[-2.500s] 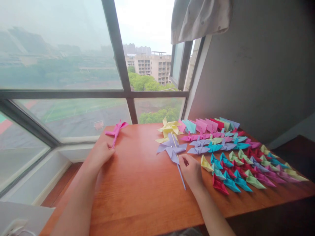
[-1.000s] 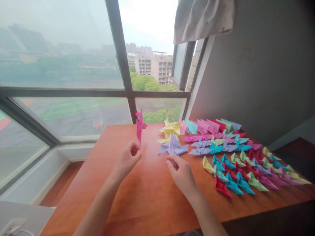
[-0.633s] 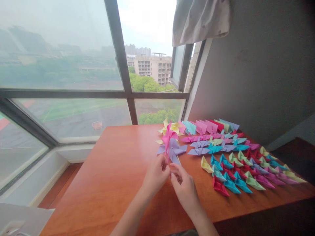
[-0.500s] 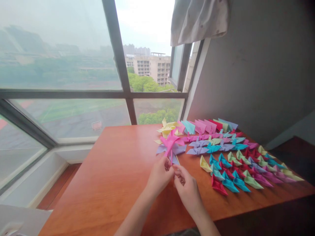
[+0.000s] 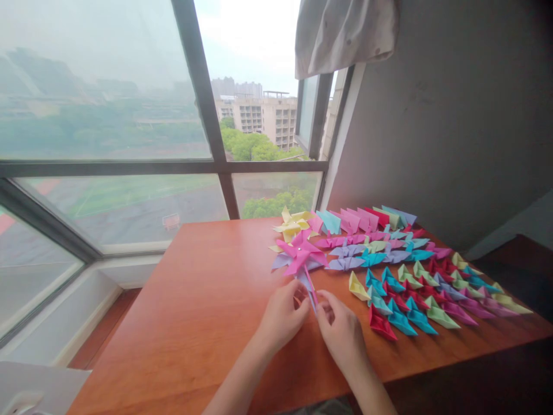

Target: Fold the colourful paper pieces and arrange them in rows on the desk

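Note:
A pink paper pinwheel [image 5: 299, 255] lies on top of a purple pinwheel [image 5: 279, 262] and just in front of a yellow pinwheel [image 5: 294, 225] on the wooden table [image 5: 207, 311]. My left hand [image 5: 283, 314] and my right hand [image 5: 341, 329] meet at the lower end of the pink pinwheel's stick [image 5: 310, 283]. Both hands have curled fingers pinching at the stick.
Rows of folded paper pieces [image 5: 406, 276] in several colours cover the right half of the table. A large window with a dark frame [image 5: 203, 104] runs along the far and left edges. A grey wall [image 5: 453, 115] stands on the right, with cloth [image 5: 345, 31] hanging above.
My left hand carried the pink pinwheel from the left of the table across to the pile and laid it over the purple one. Both hands moved together at its stick.

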`<act>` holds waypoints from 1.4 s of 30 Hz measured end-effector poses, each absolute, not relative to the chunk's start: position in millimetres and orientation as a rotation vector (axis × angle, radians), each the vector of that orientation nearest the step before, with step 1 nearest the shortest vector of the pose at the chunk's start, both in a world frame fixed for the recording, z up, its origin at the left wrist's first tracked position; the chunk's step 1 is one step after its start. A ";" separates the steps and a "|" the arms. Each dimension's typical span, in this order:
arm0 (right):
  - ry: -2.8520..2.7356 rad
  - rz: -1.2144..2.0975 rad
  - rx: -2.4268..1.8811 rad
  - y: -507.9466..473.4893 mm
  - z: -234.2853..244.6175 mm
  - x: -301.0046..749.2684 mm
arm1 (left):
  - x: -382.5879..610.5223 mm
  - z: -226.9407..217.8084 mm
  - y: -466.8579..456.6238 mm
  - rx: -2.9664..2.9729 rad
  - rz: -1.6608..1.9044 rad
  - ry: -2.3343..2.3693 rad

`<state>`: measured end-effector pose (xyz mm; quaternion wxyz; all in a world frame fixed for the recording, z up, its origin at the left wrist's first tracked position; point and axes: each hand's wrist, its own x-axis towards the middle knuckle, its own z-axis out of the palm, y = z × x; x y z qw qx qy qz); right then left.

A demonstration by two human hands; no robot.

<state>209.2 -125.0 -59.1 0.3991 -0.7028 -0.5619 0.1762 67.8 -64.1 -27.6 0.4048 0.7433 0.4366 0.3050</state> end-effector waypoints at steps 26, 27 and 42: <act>-1.559 0.722 -1.352 -95.6 -39.8 141.3 | 3.0 -51.0 -80.1 1.985 0.901 1.377; -1.604 0.750 -1.336 -88.0 -39.4 132.5 | 1.5 -50.9 -79.5 1.980 0.934 1.411; -1.775 0.602 -1.337 -63.9 -63.2 113.5 | -4.6 -54.4 -75.3 1.996 0.923 1.414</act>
